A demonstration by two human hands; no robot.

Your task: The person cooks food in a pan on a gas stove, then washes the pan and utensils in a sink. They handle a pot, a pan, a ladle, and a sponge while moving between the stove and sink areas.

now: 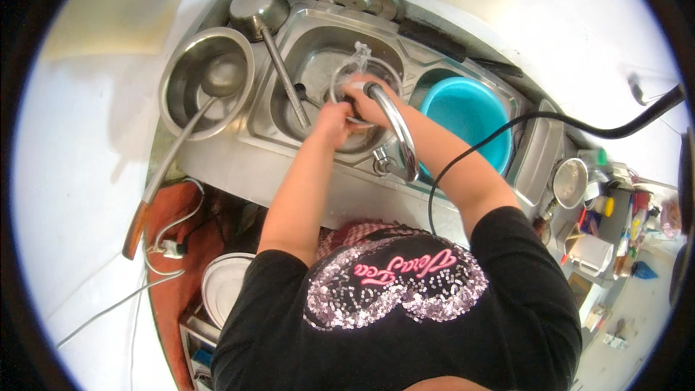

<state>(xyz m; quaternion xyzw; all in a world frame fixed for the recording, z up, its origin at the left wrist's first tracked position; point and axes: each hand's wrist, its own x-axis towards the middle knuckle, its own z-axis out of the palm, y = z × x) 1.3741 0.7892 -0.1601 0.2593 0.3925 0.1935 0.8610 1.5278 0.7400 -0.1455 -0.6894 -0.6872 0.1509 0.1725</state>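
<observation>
Both hands are over the left basin of a stainless steel double sink (pixel 317 60). My left hand (pixel 334 124) grips the near left rim of a round bowl (pixel 395 77) that looks clear or metallic. My right hand (pixel 374 99) reaches into the bowl, its fingers partly hidden by the tap's spout. A chrome gooseneck tap (pixel 399 130) arches over the right wrist. Water (pixel 361 54) splashes up at the bowl's far side. Whether the right fingers hold anything is hidden.
A long-handled saucepan (pixel 260 8) stands at the back left, its handle crossing the basin. Left of the sink, a steel basin (pixel 168 84) holds a wooden-handled ladle (pixel 222 76). A turquoise tub (pixel 461 108) fills the right basin. A black cable (pixel 478 144) crosses my right arm.
</observation>
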